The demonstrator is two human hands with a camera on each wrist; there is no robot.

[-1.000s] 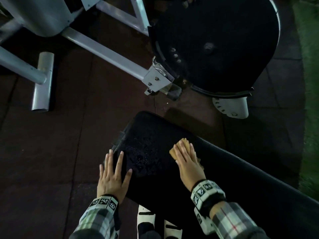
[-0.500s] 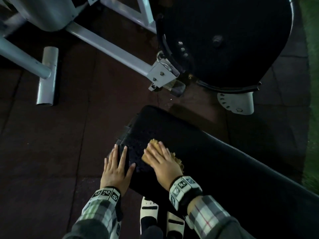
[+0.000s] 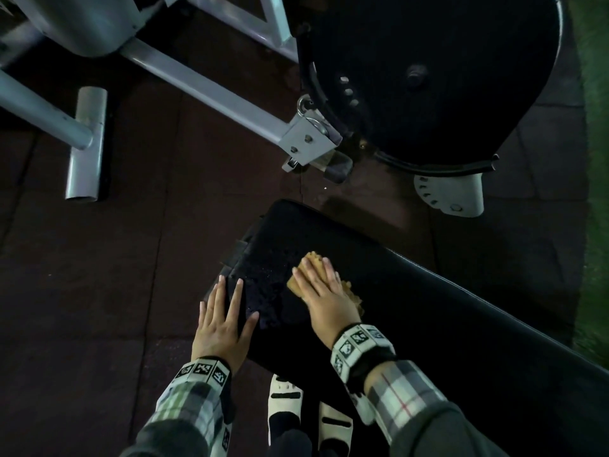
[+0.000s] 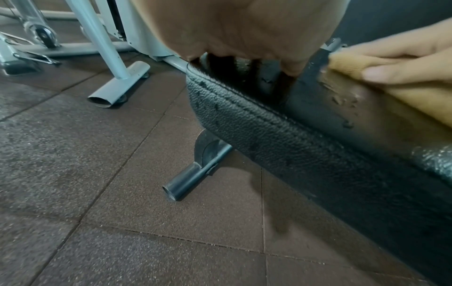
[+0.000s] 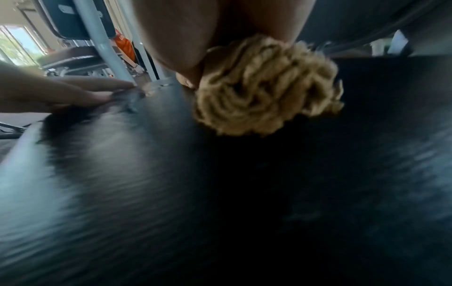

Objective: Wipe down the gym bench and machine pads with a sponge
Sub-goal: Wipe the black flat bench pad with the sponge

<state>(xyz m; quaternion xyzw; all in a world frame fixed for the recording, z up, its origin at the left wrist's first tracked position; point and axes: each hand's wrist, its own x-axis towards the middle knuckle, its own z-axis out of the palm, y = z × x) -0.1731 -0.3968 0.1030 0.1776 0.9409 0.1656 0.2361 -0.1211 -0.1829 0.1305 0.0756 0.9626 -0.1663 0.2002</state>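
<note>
A black padded bench runs from the middle of the head view to the lower right, with wet drops near its end. A tan sponge lies on the pad near that end. My right hand lies flat on the sponge, fingers straight, and presses it down. In the right wrist view the sponge bulges out from under the palm. My left hand rests flat with spread fingers on the bench's left corner, beside the sponge and apart from it. The left wrist view shows the pad's stitched edge and the sponge.
A grey machine frame and its floor tube stand beyond the bench on brown rubber tiles. A big black round housing sits at the upper right. The bench's dark foot tube sticks out below. My white shoes are under the bench.
My right hand slid the sponge left across the pad toward my left hand, then a little away from it again. My left hand stayed on the bench corner.
</note>
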